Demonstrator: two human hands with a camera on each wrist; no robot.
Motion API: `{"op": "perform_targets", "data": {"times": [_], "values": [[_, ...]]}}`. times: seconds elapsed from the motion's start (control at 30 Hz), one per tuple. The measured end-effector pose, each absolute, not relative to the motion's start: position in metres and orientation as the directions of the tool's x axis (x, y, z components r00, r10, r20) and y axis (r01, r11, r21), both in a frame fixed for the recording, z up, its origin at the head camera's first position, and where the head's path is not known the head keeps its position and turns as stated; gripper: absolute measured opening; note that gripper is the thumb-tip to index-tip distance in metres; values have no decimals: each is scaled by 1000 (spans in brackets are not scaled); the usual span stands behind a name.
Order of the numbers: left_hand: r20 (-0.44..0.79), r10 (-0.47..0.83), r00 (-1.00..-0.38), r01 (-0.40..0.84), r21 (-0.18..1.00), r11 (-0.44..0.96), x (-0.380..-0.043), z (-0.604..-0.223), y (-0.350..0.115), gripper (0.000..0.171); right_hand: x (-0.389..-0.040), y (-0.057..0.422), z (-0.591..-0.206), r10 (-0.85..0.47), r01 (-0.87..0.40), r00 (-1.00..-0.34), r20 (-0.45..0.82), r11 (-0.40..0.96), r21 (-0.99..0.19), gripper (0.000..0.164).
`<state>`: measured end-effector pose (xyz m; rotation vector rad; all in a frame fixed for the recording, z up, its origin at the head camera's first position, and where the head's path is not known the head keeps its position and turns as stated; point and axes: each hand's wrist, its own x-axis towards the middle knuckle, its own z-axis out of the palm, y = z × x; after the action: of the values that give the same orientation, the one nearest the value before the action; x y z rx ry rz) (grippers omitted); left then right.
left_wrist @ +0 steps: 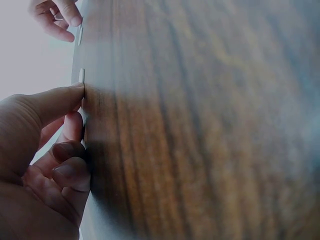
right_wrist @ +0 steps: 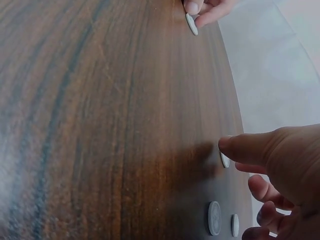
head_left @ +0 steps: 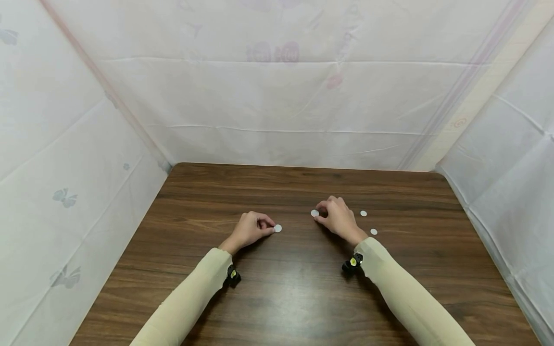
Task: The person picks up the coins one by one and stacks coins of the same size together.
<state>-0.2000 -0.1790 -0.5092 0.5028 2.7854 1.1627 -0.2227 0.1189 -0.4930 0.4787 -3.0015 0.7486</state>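
Left fingers [head_left: 267,220] pinch a pale disc [head_left: 278,228]; right fingers [head_left: 322,205], another disc [head_left: 314,213].

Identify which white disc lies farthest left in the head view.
The disc at the left hand's fingertips; the other three lie farther right.

A narrow gap separates left hand [head_left: 251,228] and right hand [head_left: 339,217]; two discs [head_left: 363,213] [head_left: 374,231] obstruct rightward.
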Motion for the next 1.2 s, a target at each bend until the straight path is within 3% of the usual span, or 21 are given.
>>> {"op": "perform_targets", "data": {"times": [1.2], "values": [[35,330,-943,258,702,663,-198,-505,-177,4,-228,115,-498,-280,-260,-960,27,845,-467,18]]}}
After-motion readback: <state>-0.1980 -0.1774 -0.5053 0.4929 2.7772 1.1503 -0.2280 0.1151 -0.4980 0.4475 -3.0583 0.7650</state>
